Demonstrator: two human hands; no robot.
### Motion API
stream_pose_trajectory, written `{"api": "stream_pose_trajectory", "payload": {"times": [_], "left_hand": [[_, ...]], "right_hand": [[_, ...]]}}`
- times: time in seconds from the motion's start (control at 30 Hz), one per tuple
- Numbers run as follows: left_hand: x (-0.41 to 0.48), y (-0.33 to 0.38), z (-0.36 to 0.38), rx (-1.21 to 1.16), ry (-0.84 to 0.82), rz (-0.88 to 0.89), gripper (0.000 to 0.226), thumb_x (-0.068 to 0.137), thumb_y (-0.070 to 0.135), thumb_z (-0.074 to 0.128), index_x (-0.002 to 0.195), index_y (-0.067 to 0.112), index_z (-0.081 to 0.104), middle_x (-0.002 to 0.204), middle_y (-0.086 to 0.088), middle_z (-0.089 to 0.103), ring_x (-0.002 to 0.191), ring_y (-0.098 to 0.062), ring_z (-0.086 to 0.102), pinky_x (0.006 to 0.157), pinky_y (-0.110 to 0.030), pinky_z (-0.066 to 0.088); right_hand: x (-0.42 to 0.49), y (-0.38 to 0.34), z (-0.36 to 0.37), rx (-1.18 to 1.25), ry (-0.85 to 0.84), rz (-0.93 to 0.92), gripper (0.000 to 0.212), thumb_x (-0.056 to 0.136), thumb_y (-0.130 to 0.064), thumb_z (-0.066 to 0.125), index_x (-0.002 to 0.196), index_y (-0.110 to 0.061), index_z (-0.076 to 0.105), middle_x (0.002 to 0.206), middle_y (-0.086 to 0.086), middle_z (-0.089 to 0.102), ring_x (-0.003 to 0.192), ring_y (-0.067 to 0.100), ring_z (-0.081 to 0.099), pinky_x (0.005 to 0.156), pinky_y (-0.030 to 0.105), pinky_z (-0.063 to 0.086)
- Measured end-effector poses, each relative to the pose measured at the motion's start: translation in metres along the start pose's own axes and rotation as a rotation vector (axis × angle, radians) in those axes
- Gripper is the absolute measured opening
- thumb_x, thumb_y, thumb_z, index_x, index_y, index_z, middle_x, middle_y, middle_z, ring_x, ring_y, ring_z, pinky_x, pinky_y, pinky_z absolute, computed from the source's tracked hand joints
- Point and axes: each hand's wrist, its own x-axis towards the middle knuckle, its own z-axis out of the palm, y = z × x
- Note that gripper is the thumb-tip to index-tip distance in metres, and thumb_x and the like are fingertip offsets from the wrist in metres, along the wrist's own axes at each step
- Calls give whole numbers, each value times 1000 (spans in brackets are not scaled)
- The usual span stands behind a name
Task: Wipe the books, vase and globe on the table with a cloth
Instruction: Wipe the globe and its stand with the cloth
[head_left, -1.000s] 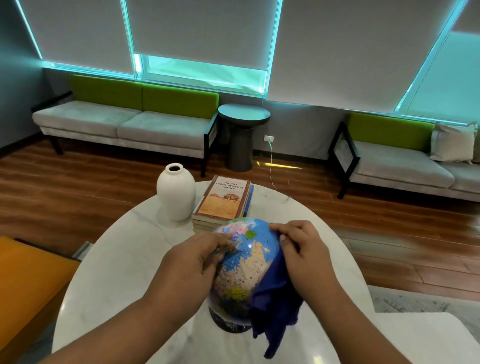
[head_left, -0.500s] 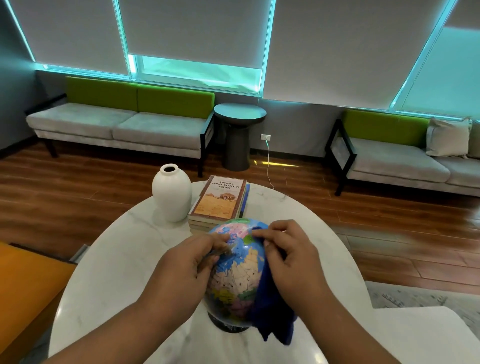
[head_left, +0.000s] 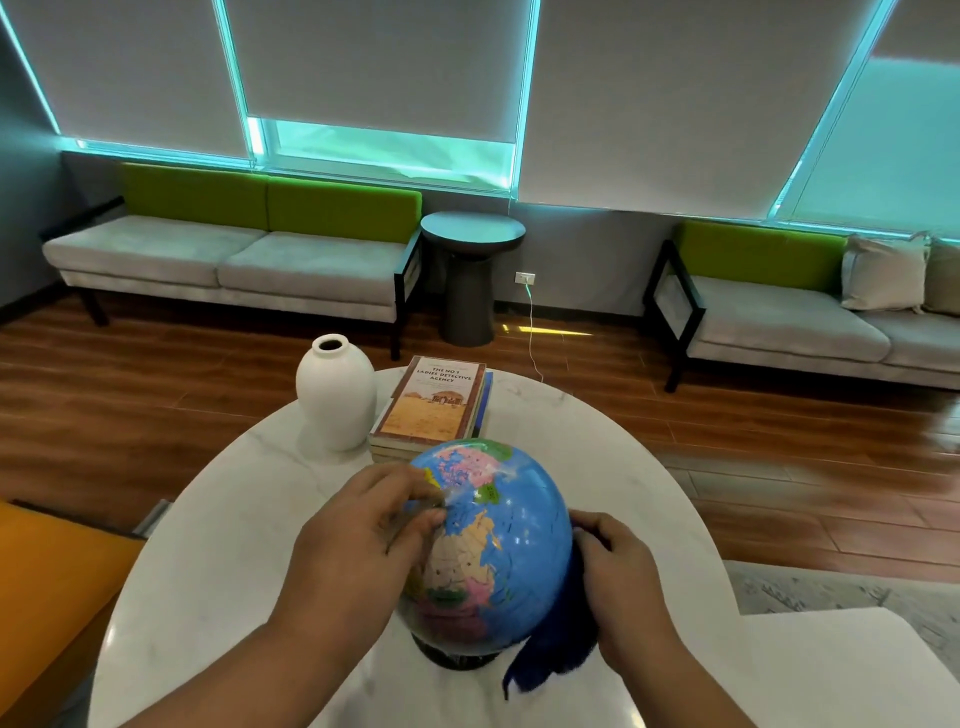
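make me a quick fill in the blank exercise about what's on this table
1. The right hand holds a dark blue ____ against the globe.
2. The vase by the books is ____ in colour.
3. The vase stands to the ____ of the books.
4. Everything sits on a pale round ____.
Missing words: cloth, white, left, table.

The left hand (head_left: 363, 525) and right hand (head_left: 618, 566) are bare. Both forearms (head_left: 249, 660) are bare too, uncovered down to the view's bottom edge.
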Motion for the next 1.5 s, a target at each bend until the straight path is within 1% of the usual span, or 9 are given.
{"api": "stream_pose_trajectory", "payload": {"times": [0.1, 0.23, 0.33, 0.47, 0.67, 0.83, 0.9, 1.07, 1.5], "left_hand": [[5, 2, 3, -60, 19, -54, 27, 82, 17, 73, 86, 41, 63, 101, 29, 61, 96, 8, 56, 85, -37, 55], [8, -1, 5, -98, -4, -99, 27, 82, 14, 73, 84, 40, 64, 99, 29, 64, 95, 8, 59, 86, -38, 56], [9, -3, 6, -120, -22, -107, 28, 81, 12, 73, 83, 39, 68, 97, 28, 66, 95, 6, 61, 88, -38, 56], [8, -2, 6, -109, -48, -111, 35, 83, 14, 72, 90, 47, 65, 96, 31, 64, 95, 12, 58, 88, -36, 56], [8, -5, 4, -128, -54, -148, 30, 84, 15, 71, 92, 43, 68, 96, 28, 65, 100, 2, 60, 86, -36, 57], [6, -2, 5, -65, -75, -104, 33, 84, 16, 71, 83, 49, 65, 98, 34, 63, 98, 8, 59, 84, -28, 57], [6, -1, 5, -33, -76, -89, 35, 85, 17, 70, 80, 51, 62, 98, 35, 63, 97, 15, 55, 81, -24, 56], [7, 0, 3, -31, -88, -103, 31, 86, 19, 68, 79, 48, 62, 102, 29, 62, 98, 7, 57, 74, -18, 56], [8, 2, 4, -28, -106, -94, 26, 87, 21, 67, 84, 45, 60, 111, 27, 62, 105, -4, 58, 79, -30, 60]], "right_hand": [[-24, -17, 0, -83, 80, -420, 33, 88, -1, 60, 91, -32, 70, 97, -14, 59, 98, -1, 58, 88, 10, 42], [-43, -28, 4, -60, -12, -684, 23, 86, -9, 61, 95, -26, 74, 99, -14, 56, 103, 5, 58, 85, 6, 43], [-30, -21, 3, -29, 72, -548, 34, 90, -2, 60, 92, -34, 72, 98, -14, 60, 101, 0, 58, 85, 7, 42], [-3, -20, 0, 65, -1, -131, 28, 94, -11, 53, 92, -31, 72, 103, -10, 69, 99, 4, 61, 97, 35, 49], [-25, -52, 10, -259, -76, -510, 25, 95, -13, 54, 99, -33, 68, 103, -17, 51, 101, -15, 46, 78, -4, 34], [-4, -52, 0, -286, -55, -380, 25, 96, -14, 51, 100, -31, 70, 103, -15, 57, 98, -7, 53, 85, 7, 37], [-3, -53, -2, -322, -37, -354, 24, 97, -15, 51, 107, -27, 70, 105, -13, 56, 97, -4, 53, 78, 0, 35], [-35, -59, 8, -405, -157, -576, 23, 95, -21, 55, 112, -31, 67, 110, -18, 45, 105, -14, 44, 76, -6, 35], [-32, -73, 6, -309, -126, -515, 22, 94, -18, 58, 103, -38, 56, 105, -23, 55, 95, -14, 50, 68, -3, 40]]}}
